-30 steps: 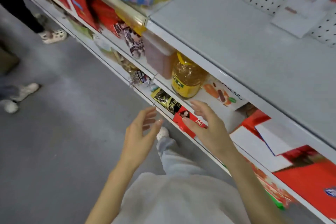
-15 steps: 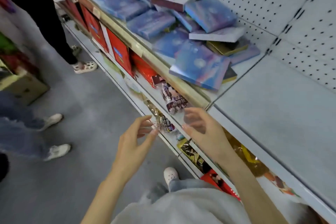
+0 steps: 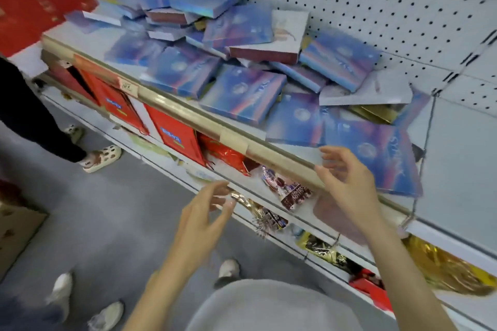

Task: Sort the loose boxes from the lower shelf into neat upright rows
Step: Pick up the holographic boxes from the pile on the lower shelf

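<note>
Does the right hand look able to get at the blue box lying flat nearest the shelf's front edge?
Probably yes. The right hand hovers open and empty right beside that blue box, whose near edge is uncovered. Only the low front rail lies by it.

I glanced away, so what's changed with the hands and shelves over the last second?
The view swung up from the lower shelves to the heap of flat blue-purple boxes. The right hand rose to the gold shelf rail, beside the nearest blue box; the left hand followed, lower. Both stayed open and empty; the heap lies untouched.
</note>
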